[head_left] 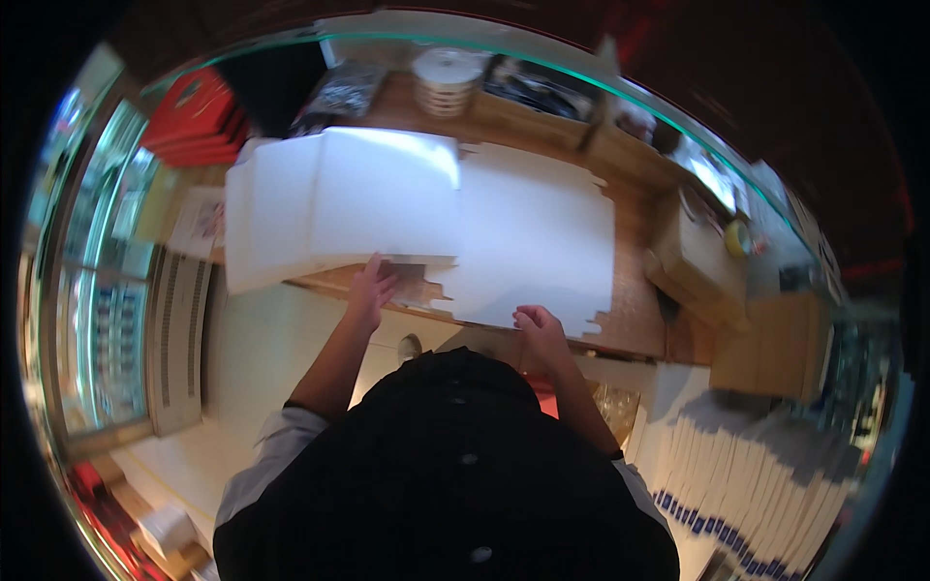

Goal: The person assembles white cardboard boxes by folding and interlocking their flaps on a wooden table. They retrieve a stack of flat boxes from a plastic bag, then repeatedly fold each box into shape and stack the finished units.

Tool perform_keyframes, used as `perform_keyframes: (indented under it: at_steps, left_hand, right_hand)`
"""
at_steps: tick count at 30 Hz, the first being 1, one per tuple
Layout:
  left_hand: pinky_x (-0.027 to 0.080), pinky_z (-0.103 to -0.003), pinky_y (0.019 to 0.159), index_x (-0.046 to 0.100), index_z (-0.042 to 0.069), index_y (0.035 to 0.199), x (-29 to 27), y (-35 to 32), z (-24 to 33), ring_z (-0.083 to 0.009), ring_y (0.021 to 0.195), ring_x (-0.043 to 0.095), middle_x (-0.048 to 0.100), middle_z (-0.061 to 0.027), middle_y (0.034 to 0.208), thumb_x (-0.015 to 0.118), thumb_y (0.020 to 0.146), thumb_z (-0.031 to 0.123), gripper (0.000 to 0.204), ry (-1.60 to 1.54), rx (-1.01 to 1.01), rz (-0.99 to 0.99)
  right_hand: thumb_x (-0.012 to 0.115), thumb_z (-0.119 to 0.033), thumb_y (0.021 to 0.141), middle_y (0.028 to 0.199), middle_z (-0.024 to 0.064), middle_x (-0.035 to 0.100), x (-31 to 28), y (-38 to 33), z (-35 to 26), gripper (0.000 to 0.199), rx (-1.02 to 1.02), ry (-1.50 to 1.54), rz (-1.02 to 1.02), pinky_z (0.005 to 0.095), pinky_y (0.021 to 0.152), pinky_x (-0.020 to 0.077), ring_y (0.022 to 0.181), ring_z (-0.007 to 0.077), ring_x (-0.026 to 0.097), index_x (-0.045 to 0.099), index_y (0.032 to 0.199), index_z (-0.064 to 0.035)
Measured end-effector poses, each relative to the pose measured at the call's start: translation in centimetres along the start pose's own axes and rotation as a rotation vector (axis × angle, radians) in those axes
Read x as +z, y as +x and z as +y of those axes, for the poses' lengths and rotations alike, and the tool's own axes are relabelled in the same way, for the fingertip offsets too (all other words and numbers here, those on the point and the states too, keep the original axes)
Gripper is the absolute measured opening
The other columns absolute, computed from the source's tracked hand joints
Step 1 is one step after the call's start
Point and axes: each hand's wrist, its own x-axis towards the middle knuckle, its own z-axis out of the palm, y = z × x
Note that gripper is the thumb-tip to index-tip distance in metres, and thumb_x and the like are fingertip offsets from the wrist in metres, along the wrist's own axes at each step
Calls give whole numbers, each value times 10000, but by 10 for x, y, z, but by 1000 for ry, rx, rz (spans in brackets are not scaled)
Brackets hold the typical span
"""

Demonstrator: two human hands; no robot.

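So the left hand (370, 288) is up at the near edge of a stack of flat white cardboard sheets (339, 208), fingers loosely spread and resting on it rather than gripping; the right hand (539, 329) looks curled, pinching the near edge of another flat white box blank (538, 237) lying on the wooden counter (635, 324) just right of the stack; a roll of white tape (448, 79) sits at the back; folded white boxes with blue trim (746, 484) are stacked lower right.
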Motion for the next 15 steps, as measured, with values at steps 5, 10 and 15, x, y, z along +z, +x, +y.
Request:
perform_keyframes:
  at_steps: [5,10,15]
  left_hand:
    - [466,-430,893,436,63,1283,22,19,18,-283,1068,557,517,-128,1209,648,855,503,650,-173,10,184]
    - [529,-358,707,489,42,1212,8,25,22,-219,871,618,592,-114,1053,655,875,404,521,-280,125,265]
    - [526,-318,662,598,54,1021,-16,-1,42,-184,711,629,631,-57,824,588,909,421,384,-325,171,177]
  right_hand:
    - [649,-259,897,1305,179,531,40,88,-27,567,-171,-195,-118,347,982,429,1157,235,538,455,1349,24]
    - [655,-290,892,1383,186,442,95,141,-85,708,33,-62,-123,370,1030,389,1233,262,471,317,1441,4]
    - [645,-254,908,1324,123,494,151,160,-106,565,108,389,-255,388,1000,429,1205,240,497,409,1366,-25]
